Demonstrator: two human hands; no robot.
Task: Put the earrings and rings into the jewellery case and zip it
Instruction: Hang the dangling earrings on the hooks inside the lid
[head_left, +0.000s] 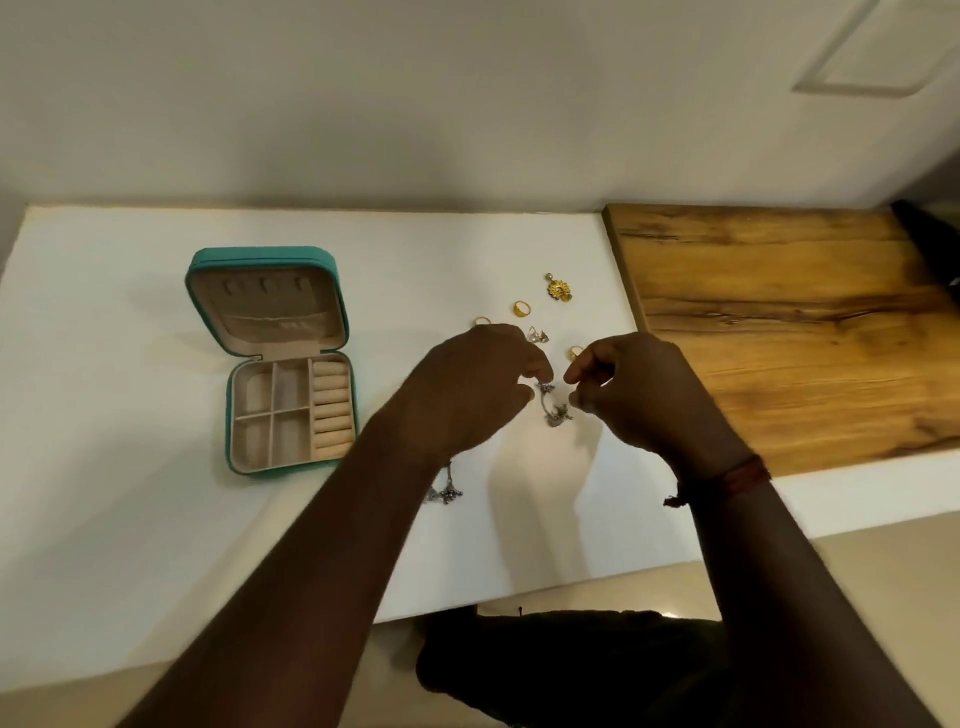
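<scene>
White table filled most of the view, with a wooden board on its right end. The jewellery case lay open at the left with its lid back, well apart from the loose pieces. I saw nothing in its compartments.

My left hand pinched the top of a dangling silver earring, which hung just over the table between both hands. My right hand had thumb and forefinger curled beside its lower end. I could not tell whether they touched it or held anything.

A second silver earring lay half under the left wrist. Beyond the hands lay a gold earring, a gold ring and a small silver piece.

Risks, as I judged them:
- The pinch looked light, so the dangles could snag and pull free.
- A sweep of the left forearm toward the case could drag the second earring off the near edge.

Hard to make out:
- Two more rings sat partly behind the knuckles.
- The zip was not visible.
- The fingertips were blurred.
</scene>
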